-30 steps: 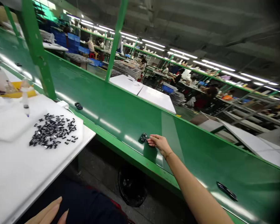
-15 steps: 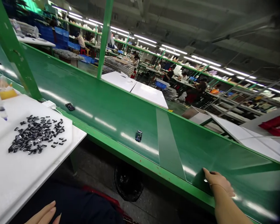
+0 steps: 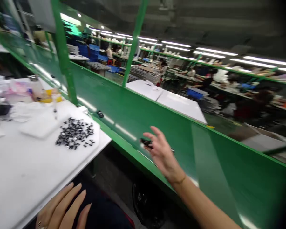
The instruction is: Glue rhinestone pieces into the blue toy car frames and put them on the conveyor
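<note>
While right hand (image 3: 163, 154) spreads open just beside dark component (image 3: 146, 143) | left hand (image 3: 64, 206) open, empty

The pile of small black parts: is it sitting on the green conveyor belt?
No, the pile lies on a white board beside the belt.

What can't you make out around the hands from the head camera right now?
Head view:
The dark item: partly hidden by the fingers of the right hand and blurred, so its kind is unclear.
The left hand: cut off by the bottom edge.
The small black parts: too small to identify.
</note>
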The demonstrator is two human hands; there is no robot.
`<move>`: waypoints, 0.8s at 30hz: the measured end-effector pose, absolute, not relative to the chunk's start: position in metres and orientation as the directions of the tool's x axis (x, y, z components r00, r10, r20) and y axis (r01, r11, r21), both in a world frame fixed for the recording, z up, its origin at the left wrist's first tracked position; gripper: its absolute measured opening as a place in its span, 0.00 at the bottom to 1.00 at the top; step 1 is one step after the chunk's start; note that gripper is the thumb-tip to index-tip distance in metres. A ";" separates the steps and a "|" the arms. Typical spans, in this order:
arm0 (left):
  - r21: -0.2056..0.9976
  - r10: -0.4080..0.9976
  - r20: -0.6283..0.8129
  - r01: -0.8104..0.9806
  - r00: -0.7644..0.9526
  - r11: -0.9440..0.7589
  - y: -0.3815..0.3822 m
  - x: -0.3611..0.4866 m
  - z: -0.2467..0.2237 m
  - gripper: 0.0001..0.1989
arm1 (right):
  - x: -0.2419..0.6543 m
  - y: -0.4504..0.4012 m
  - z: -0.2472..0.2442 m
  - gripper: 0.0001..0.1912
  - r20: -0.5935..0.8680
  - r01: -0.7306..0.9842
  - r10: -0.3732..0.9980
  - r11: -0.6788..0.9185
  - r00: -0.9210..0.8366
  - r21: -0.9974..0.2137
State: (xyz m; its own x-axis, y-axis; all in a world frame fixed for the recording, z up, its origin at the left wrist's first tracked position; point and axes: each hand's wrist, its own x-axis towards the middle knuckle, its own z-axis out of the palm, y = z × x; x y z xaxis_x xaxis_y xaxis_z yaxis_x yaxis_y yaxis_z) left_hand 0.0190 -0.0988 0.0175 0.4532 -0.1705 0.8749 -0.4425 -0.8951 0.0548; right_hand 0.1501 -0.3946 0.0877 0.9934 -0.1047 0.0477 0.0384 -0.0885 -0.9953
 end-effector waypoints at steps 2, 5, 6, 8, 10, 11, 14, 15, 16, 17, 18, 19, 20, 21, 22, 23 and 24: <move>0.180 -0.029 0.832 -0.318 0.555 -0.931 -0.107 0.011 0.038 0.19 | 0.134 -0.313 0.087 0.42 -0.078 -0.147 0.363 0.166 0.928 -0.975; 0.290 0.118 0.791 -0.197 0.601 -0.937 -0.102 0.005 0.050 0.31 | 0.102 -0.229 0.086 0.36 -0.167 -0.520 0.738 0.278 0.654 -0.807; 0.303 0.145 0.787 -0.171 0.600 -0.938 -0.096 0.005 0.050 0.31 | 0.094 -0.212 0.084 0.34 -0.174 -0.584 0.791 0.264 0.586 -0.768; 0.315 0.176 0.795 -0.146 0.581 -0.938 -0.081 0.004 0.050 0.24 | 0.084 -0.188 0.080 0.31 -0.154 -0.645 0.856 0.242 0.494 -0.724; 0.311 0.188 0.814 -0.138 0.549 -0.940 -0.066 0.002 0.050 0.16 | 0.084 -0.175 0.074 0.29 -0.115 -0.649 0.896 0.216 0.428 -0.729; 0.306 0.197 0.824 -0.126 0.532 -0.944 -0.060 0.000 0.050 0.14 | 0.088 -0.169 0.072 0.28 -0.099 -0.613 0.909 0.189 0.404 -0.767; 0.294 0.227 0.820 -0.046 0.525 -0.955 -0.042 -0.004 0.047 0.12 | 0.127 -0.153 0.067 0.22 -0.013 -0.256 0.839 0.151 0.544 -0.955; 0.293 0.241 0.807 -0.011 0.540 -0.956 -0.036 -0.005 0.045 0.13 | 0.147 -0.146 0.067 0.21 0.076 -0.067 0.731 0.164 0.678 -0.984; 0.291 0.255 0.787 0.026 0.562 -0.956 -0.030 -0.006 0.041 0.14 | 0.170 -0.137 0.068 0.17 0.172 0.110 0.569 0.143 0.804 -0.984; 0.282 0.266 0.764 0.066 0.588 -0.957 -0.025 -0.008 0.036 0.15 | 0.194 -0.127 0.068 0.16 0.250 0.200 0.447 0.156 0.859 -0.967; 0.271 0.279 0.734 0.109 0.619 -0.956 -0.020 -0.009 0.031 0.16 | 0.217 -0.115 0.069 0.18 0.297 0.255 0.379 0.159 0.877 -0.954; 0.258 0.292 0.699 0.151 0.652 -0.954 -0.015 -0.009 0.026 0.15 | 0.239 -0.103 0.069 0.24 0.339 0.304 0.329 0.154 0.881 -0.940; 0.242 0.304 0.660 0.188 0.687 -0.952 -0.012 -0.010 0.020 0.15 | 0.259 -0.090 0.068 0.31 0.361 0.334 0.319 0.137 0.876 -0.932; 0.228 0.315 0.618 0.219 0.720 -0.949 -0.009 -0.010 0.016 0.14 | 0.274 -0.077 0.066 0.35 0.370 0.349 0.329 0.122 0.869 -0.929; 0.221 0.326 0.574 0.242 0.751 -0.945 -0.007 -0.011 0.012 0.14 | 0.286 -0.065 0.063 0.37 0.373 0.359 0.349 0.107 0.860 -0.927; 0.220 0.338 0.537 0.259 0.773 -0.940 -0.007 -0.011 0.009 0.14 | 0.294 -0.054 0.059 0.36 0.371 0.363 0.378 0.095 0.848 -0.927; 0.227 0.349 0.511 0.268 0.786 -0.936 -0.006 -0.012 0.006 0.16 | 0.299 -0.044 0.055 0.34 0.363 0.362 0.408 0.083 0.838 -0.929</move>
State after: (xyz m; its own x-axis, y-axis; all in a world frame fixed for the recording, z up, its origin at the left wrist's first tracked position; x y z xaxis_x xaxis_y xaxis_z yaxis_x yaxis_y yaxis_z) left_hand -0.0116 -0.0065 0.0064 0.7856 0.3486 0.5111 0.2678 -0.9364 0.2269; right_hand 0.2994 -0.0437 0.0547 0.8380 0.4077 0.3625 0.3615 0.0827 -0.9287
